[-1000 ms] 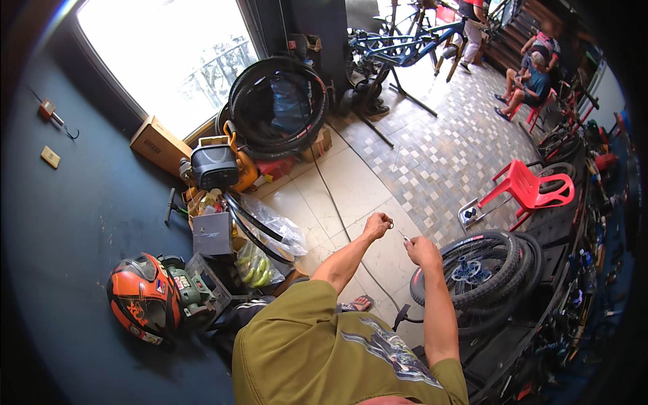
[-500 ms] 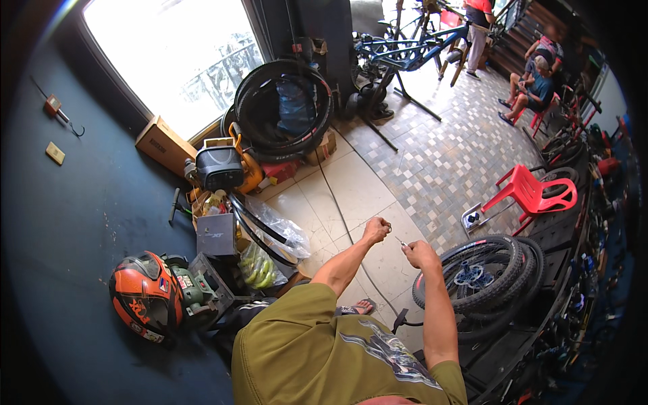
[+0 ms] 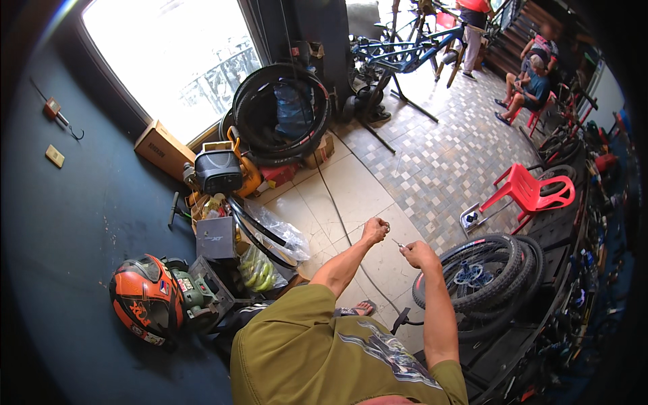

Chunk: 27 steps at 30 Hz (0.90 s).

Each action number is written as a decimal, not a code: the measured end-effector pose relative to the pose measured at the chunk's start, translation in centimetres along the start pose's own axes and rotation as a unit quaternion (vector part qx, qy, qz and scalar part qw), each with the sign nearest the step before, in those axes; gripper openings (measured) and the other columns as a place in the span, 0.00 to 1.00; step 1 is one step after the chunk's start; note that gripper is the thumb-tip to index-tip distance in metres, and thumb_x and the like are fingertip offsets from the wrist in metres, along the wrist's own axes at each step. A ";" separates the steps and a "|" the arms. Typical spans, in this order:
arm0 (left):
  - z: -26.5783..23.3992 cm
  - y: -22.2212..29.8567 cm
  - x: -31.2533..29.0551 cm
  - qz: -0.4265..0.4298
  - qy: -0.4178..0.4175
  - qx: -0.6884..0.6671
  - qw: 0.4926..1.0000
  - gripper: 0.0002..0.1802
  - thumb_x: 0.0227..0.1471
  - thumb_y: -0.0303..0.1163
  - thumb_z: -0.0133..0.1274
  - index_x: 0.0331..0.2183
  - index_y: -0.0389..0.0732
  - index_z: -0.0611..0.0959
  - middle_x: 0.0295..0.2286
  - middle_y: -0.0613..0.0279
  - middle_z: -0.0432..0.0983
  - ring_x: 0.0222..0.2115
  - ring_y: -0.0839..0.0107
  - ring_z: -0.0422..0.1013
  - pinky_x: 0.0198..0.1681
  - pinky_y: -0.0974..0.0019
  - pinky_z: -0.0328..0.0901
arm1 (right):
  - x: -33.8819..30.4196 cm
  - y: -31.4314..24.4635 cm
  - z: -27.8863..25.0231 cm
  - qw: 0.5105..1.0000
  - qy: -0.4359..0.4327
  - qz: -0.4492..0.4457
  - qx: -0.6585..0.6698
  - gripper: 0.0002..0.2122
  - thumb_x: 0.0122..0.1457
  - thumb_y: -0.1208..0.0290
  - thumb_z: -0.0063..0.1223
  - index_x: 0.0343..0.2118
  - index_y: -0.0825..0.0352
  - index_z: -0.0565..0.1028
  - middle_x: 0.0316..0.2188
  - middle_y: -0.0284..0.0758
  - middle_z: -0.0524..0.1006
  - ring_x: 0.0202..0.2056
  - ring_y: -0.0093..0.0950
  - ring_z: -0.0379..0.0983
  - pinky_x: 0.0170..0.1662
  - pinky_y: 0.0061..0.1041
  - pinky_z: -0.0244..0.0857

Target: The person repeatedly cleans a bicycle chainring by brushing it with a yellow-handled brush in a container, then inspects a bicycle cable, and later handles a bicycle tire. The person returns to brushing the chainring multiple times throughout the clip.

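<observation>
The right hand (image 3: 420, 256) has its fingers around a thin, pointy tool (image 3: 401, 246). A bit farther, the left hand (image 3: 374, 231) pinches a small round thing (image 3: 387, 228). They're held apart, not touching yet; I can't tell what's finished.

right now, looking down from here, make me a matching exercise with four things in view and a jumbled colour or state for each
1. right hand
2. helmet
3. unoccupied plastic chair
4. bike frame

A. red
B. blue
C. gripping a thin pointed tool
D. orange and black

Pairs: 1-C, 2-D, 3-A, 4-B
</observation>
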<state>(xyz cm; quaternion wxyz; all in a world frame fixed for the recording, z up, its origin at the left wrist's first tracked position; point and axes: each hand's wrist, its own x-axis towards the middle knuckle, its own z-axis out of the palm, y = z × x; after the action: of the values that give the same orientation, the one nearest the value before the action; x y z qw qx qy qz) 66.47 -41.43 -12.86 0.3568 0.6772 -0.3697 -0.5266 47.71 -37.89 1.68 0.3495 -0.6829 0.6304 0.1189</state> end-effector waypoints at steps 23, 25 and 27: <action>1.5 0.1 -0.2 0.129 -0.010 0.209 0.969 0.12 0.48 0.26 0.53 0.35 0.38 0.87 0.32 0.48 0.83 0.37 0.56 0.79 0.44 0.58 0.71 | -4.1 -1.1 -1.9 0.997 0.054 0.050 -0.040 0.17 0.63 0.52 0.49 0.46 0.54 0.81 0.46 0.41 0.80 0.49 0.41 0.75 0.53 0.41 0.68; 1.8 0.0 0.0 0.128 -0.009 0.199 0.971 0.12 0.48 0.26 0.53 0.35 0.38 0.87 0.33 0.48 0.82 0.37 0.56 0.79 0.44 0.58 0.71 | -4.5 -1.2 -2.1 0.997 0.049 0.048 -0.033 0.17 0.63 0.52 0.49 0.47 0.55 0.81 0.47 0.41 0.79 0.50 0.41 0.75 0.53 0.41 0.68; 2.1 0.3 0.1 0.119 -0.003 0.195 0.973 0.12 0.48 0.27 0.53 0.35 0.38 0.87 0.33 0.48 0.83 0.38 0.56 0.79 0.44 0.58 0.71 | -4.6 -0.8 -1.7 0.995 0.068 0.057 -0.046 0.18 0.63 0.52 0.49 0.47 0.56 0.81 0.46 0.42 0.79 0.50 0.41 0.75 0.53 0.40 0.68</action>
<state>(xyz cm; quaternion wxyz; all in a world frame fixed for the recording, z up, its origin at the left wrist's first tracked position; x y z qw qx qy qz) 64.35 -41.80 -13.08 0.2768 0.6833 -0.5447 -0.3997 47.22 -35.42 5.98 0.2664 -0.6678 0.6845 0.1204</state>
